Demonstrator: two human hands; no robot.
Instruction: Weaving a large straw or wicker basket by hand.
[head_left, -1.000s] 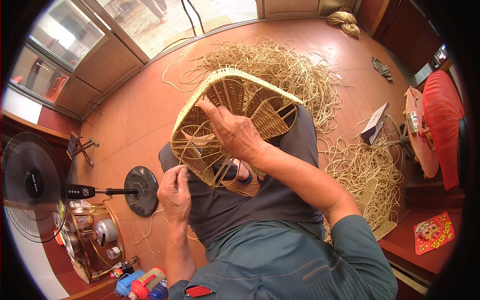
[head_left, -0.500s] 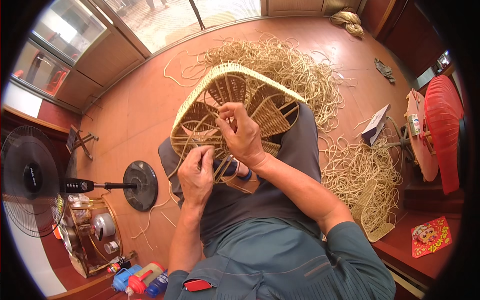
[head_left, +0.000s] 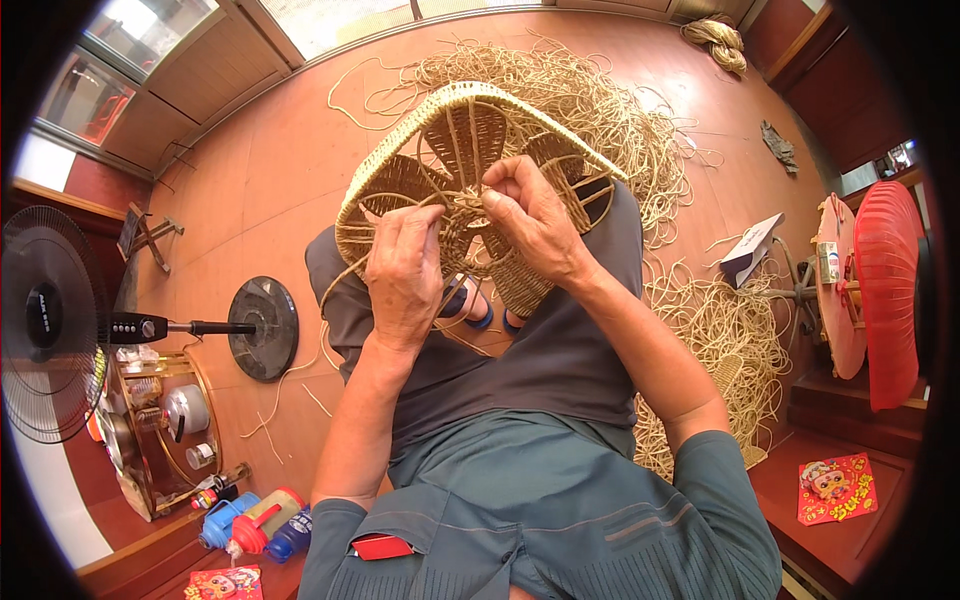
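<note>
A woven straw basket point(head_left: 478, 142) rests across my thighs, with a thick pale braided rim and petal-shaped panels around a knotted middle. My left hand point(head_left: 405, 268) is closed just left of that middle, thumb and fingers pinched on a strand of straw cord. My right hand point(head_left: 540, 222) pinches another bit of cord at the right of the middle. Both hands are close together over the basket. The fingertips partly hide the cord. Loose strands stick out at the basket's left side.
A large tangled heap of straw cord point(head_left: 590, 120) lies on the floor beyond the basket, another cord heap point(head_left: 690, 360) at my right. A black fan point(head_left: 45, 310) stands left, a red plastic seat point(head_left: 888, 290) right. Bottles point(head_left: 262, 525) stand at lower left.
Both hands have moved: the left up and closer to the basket's middle, the right up and to the right. The basket has shifted slightly, and the whole view has tilted a little.
</note>
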